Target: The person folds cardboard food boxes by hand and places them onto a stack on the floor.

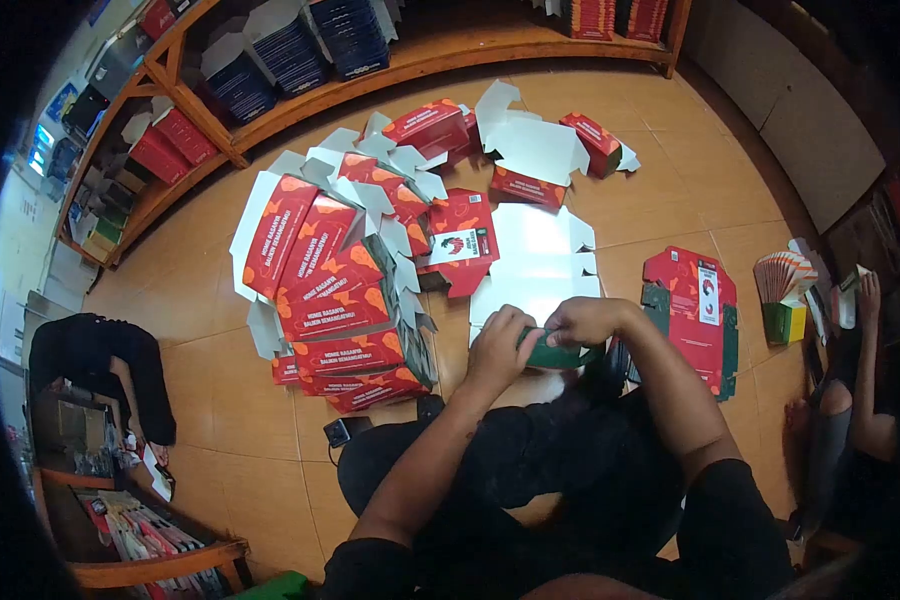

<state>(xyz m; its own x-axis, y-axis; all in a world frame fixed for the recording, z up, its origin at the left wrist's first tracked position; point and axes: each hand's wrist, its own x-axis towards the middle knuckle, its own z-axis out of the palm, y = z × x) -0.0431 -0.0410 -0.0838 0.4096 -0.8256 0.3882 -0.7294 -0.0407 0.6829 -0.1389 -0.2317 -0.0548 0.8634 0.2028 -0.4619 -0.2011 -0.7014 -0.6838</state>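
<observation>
Left hand (500, 345) and right hand (585, 320) are both clamped on a dark green folded cardboard piece (558, 356), held over the lap. Just beyond lies a white flat carton blank (535, 262). To its left is a pile of red printed cartons (340, 300). Farthest is a wooden shelf (470, 42).

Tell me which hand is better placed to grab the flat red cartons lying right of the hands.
Right, probably. The flat red cartons lie just beyond the right hand and its forearm; the left hand would have to cross over. Both hands grip the green carton piece now.
</observation>
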